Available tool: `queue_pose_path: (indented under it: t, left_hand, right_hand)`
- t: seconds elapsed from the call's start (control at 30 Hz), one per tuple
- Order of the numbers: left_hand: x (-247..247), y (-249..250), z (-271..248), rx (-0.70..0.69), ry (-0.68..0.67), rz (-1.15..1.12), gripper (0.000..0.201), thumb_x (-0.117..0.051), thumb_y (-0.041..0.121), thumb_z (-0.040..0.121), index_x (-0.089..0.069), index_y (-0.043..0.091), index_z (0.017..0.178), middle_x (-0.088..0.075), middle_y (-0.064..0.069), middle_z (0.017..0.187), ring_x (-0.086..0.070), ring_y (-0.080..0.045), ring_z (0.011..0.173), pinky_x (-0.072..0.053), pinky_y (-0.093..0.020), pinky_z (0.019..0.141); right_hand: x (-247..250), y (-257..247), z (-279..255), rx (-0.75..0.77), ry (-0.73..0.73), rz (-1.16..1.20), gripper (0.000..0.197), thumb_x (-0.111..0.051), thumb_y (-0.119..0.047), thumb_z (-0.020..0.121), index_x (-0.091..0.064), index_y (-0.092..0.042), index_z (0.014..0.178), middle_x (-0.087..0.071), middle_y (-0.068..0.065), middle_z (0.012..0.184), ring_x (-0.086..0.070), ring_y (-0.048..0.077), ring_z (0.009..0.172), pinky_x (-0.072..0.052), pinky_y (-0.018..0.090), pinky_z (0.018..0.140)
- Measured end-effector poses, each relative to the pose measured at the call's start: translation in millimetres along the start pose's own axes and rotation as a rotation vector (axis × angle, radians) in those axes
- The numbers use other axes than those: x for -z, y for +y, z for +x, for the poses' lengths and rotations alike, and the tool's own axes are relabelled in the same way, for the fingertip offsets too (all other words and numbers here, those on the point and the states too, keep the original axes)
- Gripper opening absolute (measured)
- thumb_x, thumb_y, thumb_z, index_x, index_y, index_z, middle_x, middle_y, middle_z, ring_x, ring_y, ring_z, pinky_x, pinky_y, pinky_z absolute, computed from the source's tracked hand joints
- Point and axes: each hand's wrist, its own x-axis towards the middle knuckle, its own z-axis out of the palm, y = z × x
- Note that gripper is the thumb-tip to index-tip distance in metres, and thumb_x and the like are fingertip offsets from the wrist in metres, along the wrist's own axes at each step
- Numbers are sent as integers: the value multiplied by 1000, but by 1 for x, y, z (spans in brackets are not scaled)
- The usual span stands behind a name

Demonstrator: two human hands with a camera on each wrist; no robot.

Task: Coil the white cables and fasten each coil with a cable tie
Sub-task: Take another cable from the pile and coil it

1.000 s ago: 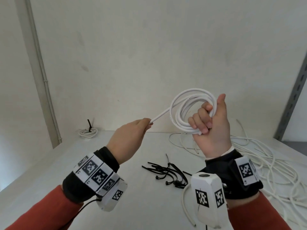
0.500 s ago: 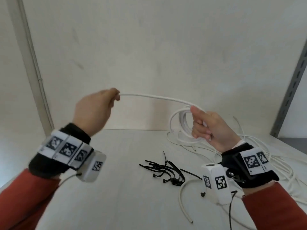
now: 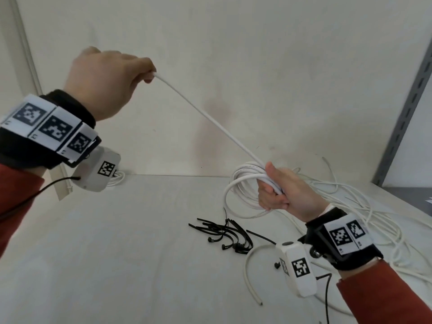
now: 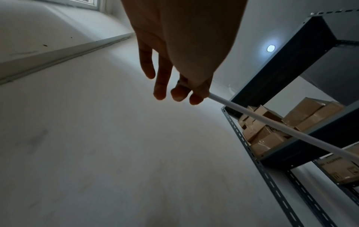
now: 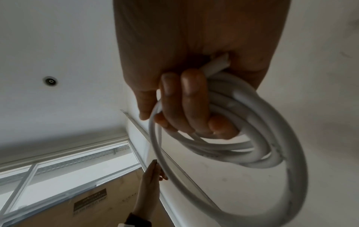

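Observation:
My right hand (image 3: pixel 278 192) grips a coil of white cable (image 3: pixel 236 195) just above the table, fingers curled round several loops (image 5: pixel 252 138). A straight run of the same cable (image 3: pixel 205 115) rises up and left from the coil to my left hand (image 3: pixel 112 78), which pinches its end between thumb and fingertips (image 4: pixel 196 95) high in front of the wall. A bundle of black cable ties (image 3: pixel 224 235) lies on the table below and left of the coil.
Loose white cables (image 3: pixel 364 206) sprawl over the right of the white table (image 3: pixel 117 253), and one end (image 3: pixel 250 277) curls near my right wrist. A tied coil (image 3: pixel 118 177) sits at the back left corner. A grey shelf upright (image 3: pixel 406 108) stands at right.
My left hand has risen up and left, drawing the cable end out straight. My right hand has lowered with the coil toward the table.

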Motion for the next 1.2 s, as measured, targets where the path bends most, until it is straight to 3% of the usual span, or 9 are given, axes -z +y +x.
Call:
queue_pose_path:
  t: [0.23,0.37,0.4,0.5,0.57,0.83,0.97,1.1,1.2]
  left_hand:
    - [-35,18,-61,64,-612,-255,30,-41,33,99,-45,38,70,-51,22,58,-44,6,54,-28,-26,70]
    - [-39,34,-102,108,-860,-493,2,-56,45,88,-54,44,88,-66,29,83,-60,3,73,-45,-24,73]
    - [-36,38,-106,153,-871,-600,25,-63,52,81,-53,43,101,-67,27,90,-61,5,81,-47,-26,81]
    - [-25,59,-104,358,-680,-1102,101,-73,76,47,-33,39,133,-61,15,120,-56,2,112,-40,-22,100]
    - [-20,75,-93,395,-577,-1291,114,-80,70,42,-27,37,138,-58,8,128,-53,-4,120,-40,-23,101]
    - [-26,89,-83,400,-472,-1453,27,-58,25,86,-64,2,99,-69,-18,83,-68,-17,80,-50,-30,77]
    - [-31,95,-82,402,-462,-1581,32,-42,31,96,-52,2,86,-54,4,61,-57,-14,61,-53,-41,75]
    - [-29,117,-76,566,-380,-1668,40,-37,45,90,-44,9,74,-31,7,53,-32,-10,46,-51,-27,59]
    - [-27,128,-69,662,-334,-1653,44,-38,49,88,-39,11,66,-27,8,48,-26,-11,43,-43,-24,52]
  right_hand:
    - [1,-24,4,-84,74,353,56,-30,-62,89,-44,-18,56,-19,-9,34,-9,10,32,-28,22,40]
    - [-6,-30,19,-203,51,352,55,-31,-56,91,-43,-18,54,-22,-10,31,-17,5,26,-24,22,39]
    - [-10,-30,25,-225,26,322,53,-32,-54,91,-43,-18,54,-22,-9,31,-17,5,26,-22,23,40]
    - [-32,-27,43,-269,-45,200,50,-37,-55,87,-41,-18,54,-21,-8,33,-16,6,27,-22,22,40]
    - [-50,-26,53,-269,-95,154,49,-38,-57,84,-40,-18,54,-20,-8,34,-15,7,28,-20,22,40]
    - [-83,-36,60,-109,31,48,56,-44,-67,74,-44,-12,60,-22,-6,36,-20,10,28,-35,23,39]
    - [-87,-24,56,127,189,-50,44,-63,-46,74,-57,-2,74,-38,-2,43,-36,12,31,-46,29,44]
    - [-85,-13,59,224,317,-130,53,-53,-42,87,-53,11,89,-48,3,56,-48,18,33,-50,43,46]
    - [-85,-12,60,265,431,-228,47,-41,-38,99,-51,6,85,-45,10,55,-48,22,31,-38,33,39]
